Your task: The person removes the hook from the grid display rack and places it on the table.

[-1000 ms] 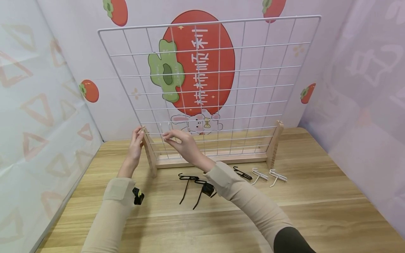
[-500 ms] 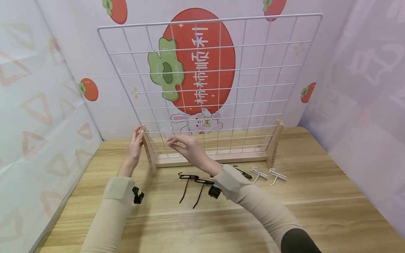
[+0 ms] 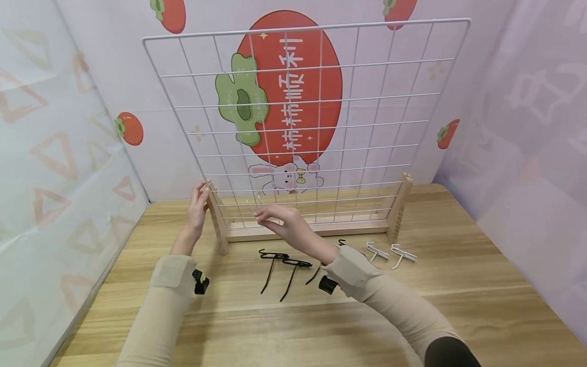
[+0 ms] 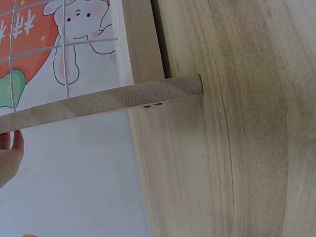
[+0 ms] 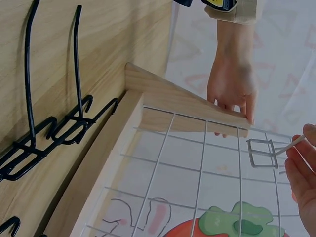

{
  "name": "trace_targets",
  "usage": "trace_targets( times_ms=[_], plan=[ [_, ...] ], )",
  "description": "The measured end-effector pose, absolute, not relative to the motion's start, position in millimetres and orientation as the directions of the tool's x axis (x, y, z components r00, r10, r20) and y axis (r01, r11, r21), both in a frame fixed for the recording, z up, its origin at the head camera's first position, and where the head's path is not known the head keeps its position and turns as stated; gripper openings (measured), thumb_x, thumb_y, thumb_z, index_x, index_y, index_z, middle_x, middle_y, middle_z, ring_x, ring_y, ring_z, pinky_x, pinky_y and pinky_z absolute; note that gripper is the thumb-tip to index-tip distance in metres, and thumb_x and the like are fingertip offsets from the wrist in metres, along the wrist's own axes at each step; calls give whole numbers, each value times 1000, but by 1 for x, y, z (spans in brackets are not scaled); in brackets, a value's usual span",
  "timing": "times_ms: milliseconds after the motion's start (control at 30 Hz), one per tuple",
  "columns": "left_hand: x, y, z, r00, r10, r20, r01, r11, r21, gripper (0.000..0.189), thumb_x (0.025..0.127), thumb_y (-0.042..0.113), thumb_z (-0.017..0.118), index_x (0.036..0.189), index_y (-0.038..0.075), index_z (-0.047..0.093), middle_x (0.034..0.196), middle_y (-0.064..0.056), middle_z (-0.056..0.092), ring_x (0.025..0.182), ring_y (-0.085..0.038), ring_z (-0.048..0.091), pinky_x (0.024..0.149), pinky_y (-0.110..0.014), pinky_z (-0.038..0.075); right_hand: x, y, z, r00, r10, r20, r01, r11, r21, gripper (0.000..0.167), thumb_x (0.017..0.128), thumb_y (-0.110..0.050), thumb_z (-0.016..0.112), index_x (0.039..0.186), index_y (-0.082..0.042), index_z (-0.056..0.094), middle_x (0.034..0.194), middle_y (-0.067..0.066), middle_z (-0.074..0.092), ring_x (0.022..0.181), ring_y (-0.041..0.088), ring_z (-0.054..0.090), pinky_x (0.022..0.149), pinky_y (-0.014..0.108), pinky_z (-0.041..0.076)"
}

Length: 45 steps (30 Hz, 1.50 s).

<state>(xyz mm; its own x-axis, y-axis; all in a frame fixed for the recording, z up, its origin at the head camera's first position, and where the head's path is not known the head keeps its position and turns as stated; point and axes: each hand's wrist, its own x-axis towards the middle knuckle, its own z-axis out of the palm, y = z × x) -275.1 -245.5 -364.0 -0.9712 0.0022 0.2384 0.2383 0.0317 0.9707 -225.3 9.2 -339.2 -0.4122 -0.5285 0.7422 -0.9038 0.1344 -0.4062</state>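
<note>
A white wire grid (image 3: 302, 29) stands in a wooden stand on the table. My left hand (image 3: 196, 211) grips the top of the stand's left wooden upright (image 3: 217, 219), with fingers showing on both sides of it in the right wrist view. Between the thumb and fingers of my right hand (image 3: 291, 224), a white wire display hook (image 5: 261, 154) is pinched by its prong. Its rectangular back frame points toward the grid's lower left and overlaps the wires in the right wrist view.
Several black hooks (image 3: 274, 256) lie on the wood-grain table in front of the stand, some partly hidden by my right arm. Two white hooks (image 3: 403, 253) lie to the right. A printed backdrop (image 3: 495, 153) rises behind and at both sides.
My right hand has moved right and down along the grid with the white hook still pinched in it. My left hand has stayed on the upright.
</note>
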Motion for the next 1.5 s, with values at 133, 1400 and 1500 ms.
trace_targets(
  times_ms=[133,1400,1500],
  plan=[
    [-275,-245,-364,-971,-4,237,237,25,971,22,98,29,27,119,24,31,117,-1,32,115,-18,27,106,-43,9,-222,18,-343,-416,-551,724,-902,148,-406,13,76,6,63,87,-1,62,93,12,64,91,19,60,82,18,44],
    [-274,-244,-362,-976,-13,216,215,30,976,27,98,29,28,123,19,28,120,1,31,121,-21,22,106,-41,9,-207,83,-392,-394,-664,636,-919,268,-289,15,74,3,66,86,-5,61,91,9,64,88,19,60,76,19,48],
    [-274,-244,-361,-977,-9,214,214,31,976,28,98,29,27,124,18,28,124,-4,29,122,-22,22,106,-41,9,-206,85,-395,-395,-670,629,-919,273,-285,16,74,4,66,87,-4,62,91,9,63,87,19,60,74,18,48]
  ],
)
